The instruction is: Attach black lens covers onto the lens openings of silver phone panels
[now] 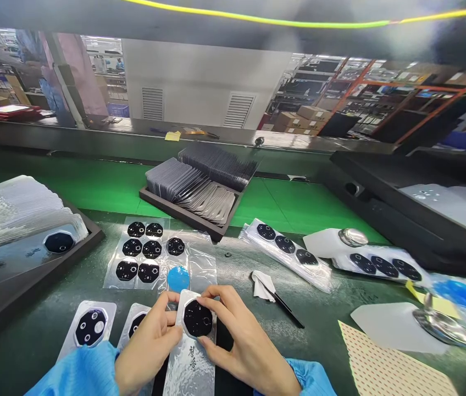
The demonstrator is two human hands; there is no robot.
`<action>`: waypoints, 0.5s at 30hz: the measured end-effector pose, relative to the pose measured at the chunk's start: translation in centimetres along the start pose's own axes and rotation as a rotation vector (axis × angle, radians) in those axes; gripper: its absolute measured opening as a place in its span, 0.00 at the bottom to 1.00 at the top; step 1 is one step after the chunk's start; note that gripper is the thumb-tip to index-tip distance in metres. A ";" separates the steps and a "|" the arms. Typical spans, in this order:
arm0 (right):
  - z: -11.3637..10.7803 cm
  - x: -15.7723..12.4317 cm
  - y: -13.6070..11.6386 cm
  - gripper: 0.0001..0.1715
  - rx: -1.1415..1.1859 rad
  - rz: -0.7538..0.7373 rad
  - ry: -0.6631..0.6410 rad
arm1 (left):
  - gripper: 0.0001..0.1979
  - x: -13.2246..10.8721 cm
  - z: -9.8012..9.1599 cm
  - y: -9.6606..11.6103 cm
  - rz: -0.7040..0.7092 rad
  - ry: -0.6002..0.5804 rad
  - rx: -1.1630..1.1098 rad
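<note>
My left hand (148,338) grips a silver phone back cover (187,366) by its left edge near the top. On the cover lies a black octagonal camera lens plate (197,318). My right hand (243,341) is closed about this plate, thumb and index finger at its right side. Beyond my hands, a clear film sheet (111,278) carries several more black plates, and a blue round film piece (178,279) lies beside them. To the left are two more covers, one with a black lens plate (90,326), the other partly hidden by my left hand.
Packed back covers (22,220) stand in a tray at left. A dark tray (183,209) of thin sheets sits at the back. Rightward are tweezers (288,311), bagged lens plates (284,245), metal-knobbed tools (443,324), a dotted yellow sheet (389,363) and a black foam tray (365,192).
</note>
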State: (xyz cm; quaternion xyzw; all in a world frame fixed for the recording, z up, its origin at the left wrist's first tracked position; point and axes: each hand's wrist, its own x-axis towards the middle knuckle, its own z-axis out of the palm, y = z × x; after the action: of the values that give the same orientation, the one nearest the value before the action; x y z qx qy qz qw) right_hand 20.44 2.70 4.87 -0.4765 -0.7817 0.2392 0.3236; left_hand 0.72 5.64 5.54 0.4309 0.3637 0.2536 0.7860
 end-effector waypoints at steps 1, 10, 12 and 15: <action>0.0 0.0 0.0 0.31 0.000 -0.003 -0.001 | 0.20 0.0 0.1 0.1 -0.003 0.000 0.003; 0.1 -0.1 0.1 0.32 0.003 -0.017 -0.018 | 0.19 0.0 0.0 0.1 0.000 -0.005 0.028; 0.0 -0.1 0.2 0.32 0.001 -0.018 -0.020 | 0.19 0.1 -0.1 -0.1 0.004 -0.010 0.029; 0.0 -0.1 0.2 0.31 -0.001 -0.013 -0.028 | 0.19 0.1 -0.2 -0.3 0.014 -0.011 0.032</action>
State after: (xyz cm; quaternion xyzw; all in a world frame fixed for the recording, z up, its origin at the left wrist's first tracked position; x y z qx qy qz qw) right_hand 20.61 2.75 4.74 -0.4682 -0.7893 0.2436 0.3138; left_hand 0.68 5.70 5.18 0.4473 0.3604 0.2510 0.7791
